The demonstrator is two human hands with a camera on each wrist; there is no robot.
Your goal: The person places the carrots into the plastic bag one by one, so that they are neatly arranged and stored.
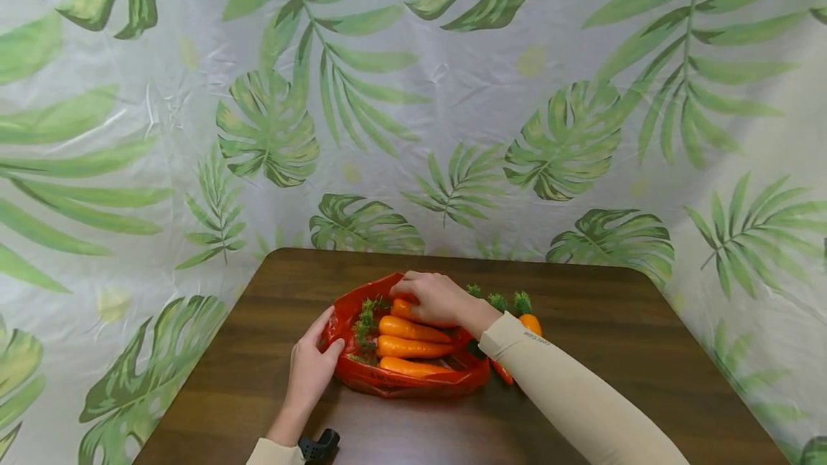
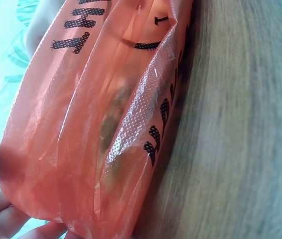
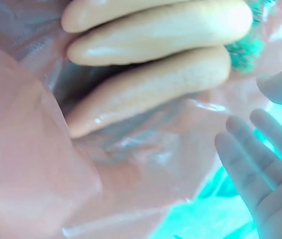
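Note:
A red plastic bag (image 1: 413,386) lies with its mouth spread wide, and several orange carrots (image 1: 413,346) with green tops sit side by side in it. My left hand (image 1: 310,364) holds the bag's left rim between thumb and fingers. In the left wrist view, black lettering marks the bag's side (image 2: 36,144). My right hand (image 1: 433,296) reaches over the back of the bag, above the rearmost carrot (image 1: 402,309), partly covering it. The right wrist view has this hand's fingers (image 3: 240,154) spread and apart from the nearest carrot (image 3: 156,89).
More carrots (image 1: 531,323) with leafy tops lie right of the bag, partly hidden by the right sleeve (image 1: 568,393). The dark wooden table (image 1: 239,386) meets a leaf-print curtain (image 1: 452,106) at the back. A black device (image 1: 319,445) is on the left wrist.

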